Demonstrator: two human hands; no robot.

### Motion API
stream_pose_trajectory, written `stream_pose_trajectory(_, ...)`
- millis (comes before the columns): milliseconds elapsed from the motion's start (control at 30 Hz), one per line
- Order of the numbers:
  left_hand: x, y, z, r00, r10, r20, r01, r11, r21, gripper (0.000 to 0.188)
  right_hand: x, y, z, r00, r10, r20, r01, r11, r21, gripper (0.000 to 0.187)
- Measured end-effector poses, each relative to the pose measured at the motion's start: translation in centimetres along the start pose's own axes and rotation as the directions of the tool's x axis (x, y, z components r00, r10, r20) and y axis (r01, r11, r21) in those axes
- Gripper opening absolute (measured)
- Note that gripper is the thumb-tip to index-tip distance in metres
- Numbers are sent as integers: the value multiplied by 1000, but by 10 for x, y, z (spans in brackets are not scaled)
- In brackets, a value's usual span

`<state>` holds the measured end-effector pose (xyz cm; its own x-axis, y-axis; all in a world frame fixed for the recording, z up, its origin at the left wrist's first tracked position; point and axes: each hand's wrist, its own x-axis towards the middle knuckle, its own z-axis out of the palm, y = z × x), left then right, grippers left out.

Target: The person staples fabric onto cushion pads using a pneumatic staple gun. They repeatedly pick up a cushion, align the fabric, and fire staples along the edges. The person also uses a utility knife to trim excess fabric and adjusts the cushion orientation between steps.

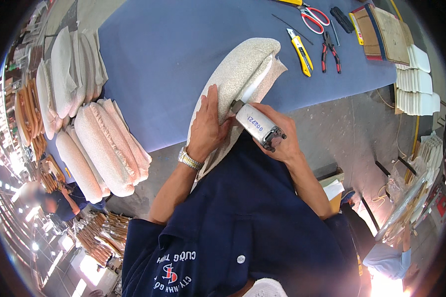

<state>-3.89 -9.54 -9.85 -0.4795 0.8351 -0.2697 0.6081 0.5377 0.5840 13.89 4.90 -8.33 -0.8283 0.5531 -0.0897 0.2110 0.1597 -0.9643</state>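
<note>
A long, curved pad covered in beige textured fabric [240,59] lies slantwise over the near edge of the blue-covered table. Along its right side the cover's edge is loose, and a white strip shows inside. My left hand [208,126] grips the pad's middle, fingers laid along its outer face and thumb at the seam side. In my right hand [282,131] is a silver staple gun [256,123], its dark nose against the seam close to my left thumb. My right fingers wrap round the tool, partly hidden by it.
On the blue table [158,64] lie a yellow utility knife [301,53], red-handled pliers [330,53], red-and-white scissors [314,19] and a thin dark rod. Beige padded pieces [106,148] are stacked at the left. Brown boards [389,34] and white pads [416,81] stand right. Other people are in the background.
</note>
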Motion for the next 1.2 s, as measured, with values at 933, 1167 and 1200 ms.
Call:
stream_pose_trajectory(933,-3,19,6,996,-90,-12,91,995,42,99,-7,-4,8,999,19,41,-18,1000,-10,64)
stream_pose_trajectory(1167,-4,16,6,998,-65,-4,65,997,30,99,-16,-8,6,993,8,115,-8,1000,3,65)
stream_pose_trajectory(1200,-4,15,8,997,-68,-28,69,997,31,99,-15,-11,9,993,36,113,-35,999,-10,65)
